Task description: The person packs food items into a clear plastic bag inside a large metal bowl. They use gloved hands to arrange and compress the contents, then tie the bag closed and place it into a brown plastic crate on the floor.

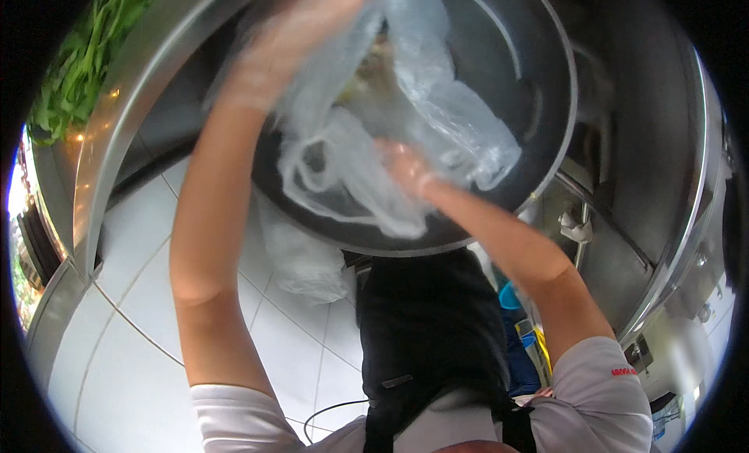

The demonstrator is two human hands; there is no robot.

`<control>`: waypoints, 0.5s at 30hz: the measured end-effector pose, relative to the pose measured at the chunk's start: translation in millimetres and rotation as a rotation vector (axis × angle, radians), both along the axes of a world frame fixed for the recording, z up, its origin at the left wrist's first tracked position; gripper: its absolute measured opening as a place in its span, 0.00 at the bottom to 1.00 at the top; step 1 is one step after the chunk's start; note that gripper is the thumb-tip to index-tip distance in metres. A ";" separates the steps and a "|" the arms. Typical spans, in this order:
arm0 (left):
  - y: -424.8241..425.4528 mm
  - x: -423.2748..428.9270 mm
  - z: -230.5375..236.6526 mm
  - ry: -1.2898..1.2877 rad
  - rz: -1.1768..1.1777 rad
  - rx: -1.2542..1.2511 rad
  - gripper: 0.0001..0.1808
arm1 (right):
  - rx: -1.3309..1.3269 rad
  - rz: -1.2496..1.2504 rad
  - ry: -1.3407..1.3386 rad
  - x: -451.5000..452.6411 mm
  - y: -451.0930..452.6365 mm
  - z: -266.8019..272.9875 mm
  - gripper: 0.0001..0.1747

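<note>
A clear plastic bag (439, 96) lies crumpled over the inside of a large dark round bin (485, 37). Its near end has a loop handle (316, 160) and spreads towards the bin's front rim. Brownish and yellowish contents (374, 72) show blurred in the bag's opening. My left hand (327, 14) is smeared by motion at the top edge, over the bag's left side; its fingers are not clear. My right hand (404, 163) reaches into the bin against the plastic, also blurred. Film partly covers its fingers, so its grip cannot be made out.
Another plastic bag (304, 266) hangs below the bin's front left. Leafy greens (88, 61) lie beyond a curved steel counter edge (134, 84) at left. White floor tiles (140, 312) stretch below. At right stands steel equipment (655, 160); a person in blue trousers (522, 365) is behind my arm.
</note>
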State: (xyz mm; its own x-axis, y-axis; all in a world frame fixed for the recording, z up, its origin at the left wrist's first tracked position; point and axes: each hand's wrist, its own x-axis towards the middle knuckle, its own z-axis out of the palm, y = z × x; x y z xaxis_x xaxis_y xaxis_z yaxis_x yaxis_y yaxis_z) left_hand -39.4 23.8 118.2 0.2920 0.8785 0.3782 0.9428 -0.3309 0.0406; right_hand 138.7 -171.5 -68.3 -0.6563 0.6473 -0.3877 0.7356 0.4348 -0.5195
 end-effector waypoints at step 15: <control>-216.4 83.6 -9.9 -1.391 0.532 -1.050 0.37 | 0.355 -0.812 0.445 77.6 22.4 219.9 0.25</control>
